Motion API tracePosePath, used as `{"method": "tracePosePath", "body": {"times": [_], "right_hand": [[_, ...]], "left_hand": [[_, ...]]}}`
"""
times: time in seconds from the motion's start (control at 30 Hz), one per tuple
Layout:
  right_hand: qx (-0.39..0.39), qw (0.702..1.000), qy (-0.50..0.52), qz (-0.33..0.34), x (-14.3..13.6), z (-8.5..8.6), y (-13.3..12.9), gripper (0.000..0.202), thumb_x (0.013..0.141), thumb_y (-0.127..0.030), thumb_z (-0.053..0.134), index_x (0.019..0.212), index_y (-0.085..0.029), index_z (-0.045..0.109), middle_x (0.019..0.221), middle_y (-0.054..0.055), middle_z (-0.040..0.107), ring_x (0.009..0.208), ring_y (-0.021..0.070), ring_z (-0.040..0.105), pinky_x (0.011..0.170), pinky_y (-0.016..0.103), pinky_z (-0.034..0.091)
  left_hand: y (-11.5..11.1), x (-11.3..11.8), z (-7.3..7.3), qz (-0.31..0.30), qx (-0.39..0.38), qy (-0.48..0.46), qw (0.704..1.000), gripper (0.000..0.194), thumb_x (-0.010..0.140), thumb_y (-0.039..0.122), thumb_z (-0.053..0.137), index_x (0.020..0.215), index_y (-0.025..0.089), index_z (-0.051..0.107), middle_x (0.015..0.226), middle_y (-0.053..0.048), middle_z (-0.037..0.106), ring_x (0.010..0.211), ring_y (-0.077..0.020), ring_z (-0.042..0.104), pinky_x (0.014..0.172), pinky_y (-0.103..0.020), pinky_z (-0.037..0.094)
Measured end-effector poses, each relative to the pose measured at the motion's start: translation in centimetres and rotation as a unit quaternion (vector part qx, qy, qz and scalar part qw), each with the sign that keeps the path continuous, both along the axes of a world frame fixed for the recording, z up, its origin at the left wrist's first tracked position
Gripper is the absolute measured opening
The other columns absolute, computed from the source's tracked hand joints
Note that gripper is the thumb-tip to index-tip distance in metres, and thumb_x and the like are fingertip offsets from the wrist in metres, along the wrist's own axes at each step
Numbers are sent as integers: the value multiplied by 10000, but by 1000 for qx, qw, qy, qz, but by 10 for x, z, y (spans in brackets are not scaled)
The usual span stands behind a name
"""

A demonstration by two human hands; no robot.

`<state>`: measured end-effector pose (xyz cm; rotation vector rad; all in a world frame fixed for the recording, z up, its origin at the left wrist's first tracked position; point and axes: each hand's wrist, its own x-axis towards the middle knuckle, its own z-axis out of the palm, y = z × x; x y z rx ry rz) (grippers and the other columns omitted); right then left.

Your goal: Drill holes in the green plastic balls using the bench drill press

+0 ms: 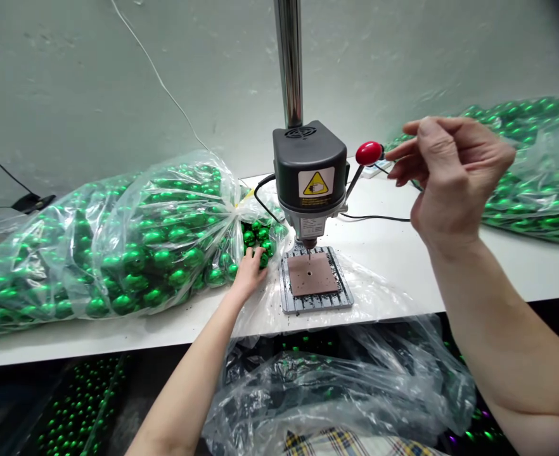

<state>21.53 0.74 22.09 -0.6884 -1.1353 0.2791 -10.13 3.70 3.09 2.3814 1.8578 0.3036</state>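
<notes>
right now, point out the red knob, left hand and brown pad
Red knob (368, 153): head view, middle of its rounded surface
Left hand (250, 272): head view, back of the hand
Brown pad (318, 278): head view, top face near its middle

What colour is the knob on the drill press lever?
Red: the knob shows best in the head view.

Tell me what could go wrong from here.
The bare left hand is near the drill bit; straying under it could mean a cut. Green balls by that hand might roll off the table. Loose plastic beside the drill base could snag on the bit if pulled closer.
</notes>
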Motion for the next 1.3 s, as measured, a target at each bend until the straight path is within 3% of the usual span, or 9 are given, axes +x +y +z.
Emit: {"method": "tracePosePath", "body": {"times": [0.2,0.33,0.5,0.7,0.77,0.87,1.0,1.17,1.3], "right_hand": [[71,997,37,-12,2,6,17,149,895,-200,644,821,-204,774,663,-8,737,425,103,603,346,233,354],[82,996,22,-8,2,9,13,153,901,-212,652,837,-208,791,668,8,735,440,113,612,352,240,367],[106,994,20,-22,-5,3,3,141,891,-204,659,839,-233,787,688,6,732,472,136,638,349,260,378],[55,998,5,-32,0,4,31,180,877,-198,664,1041,-221,734,865,27,692,610,97,630,396,187,413],[10,1000,-13,-6,-1,5,39,171,907,-258,666,1067,-220,716,893,35,666,623,94,613,408,179,416],[-48,996,-61,41,-9,5,37,232,956,-385,624,929,-189,745,833,53,667,619,97,601,437,189,429],[-56,993,-85,54,-17,8,28,260,955,-359,625,825,-178,759,679,22,628,561,85,545,456,201,416],[-66,993,-93,37,-13,14,33,182,912,-348,689,796,-217,739,702,1,647,588,99,577,488,225,424],[-107,985,-106,88,-13,14,39,281,900,-401,708,686,-221,684,661,-9,632,574,98,566,504,230,430]], "left_hand": [[-8,-8,-14,58,38,-88,994,487,882,191,598,1361,189,511,1208,-148,554,978,-289,651,862,-416,519],[-7,-11,-18,89,85,-279,952,487,839,269,702,1299,183,568,1232,-142,607,1104,-291,629,949,-419,501],[-23,8,8,96,122,-543,825,585,723,333,835,1255,229,617,1249,-85,644,1163,-243,619,1029,-364,477],[-43,36,53,85,-136,-795,585,467,832,394,749,1251,230,625,1143,-62,694,983,-197,691,912,-360,575],[-46,42,56,81,-194,-819,534,404,851,335,740,1219,212,629,1125,-60,706,981,-194,708,921,-356,581],[-50,46,50,87,-248,-812,520,346,843,324,765,1122,157,646,1023,-86,738,868,-177,726,785,-277,594],[-55,45,40,133,-268,-800,520,299,840,368,767,1008,148,655,913,-80,747,761,-153,716,546,-179,503],[-58,35,42,132,-256,-807,516,249,802,192,735,1032,136,660,1003,-96,753,902,-193,725,745,-281,595],[-58,31,43,126,-209,-828,505,258,808,177,735,1052,163,652,1029,-50,748,947,-181,710,926,-389,588]]}}
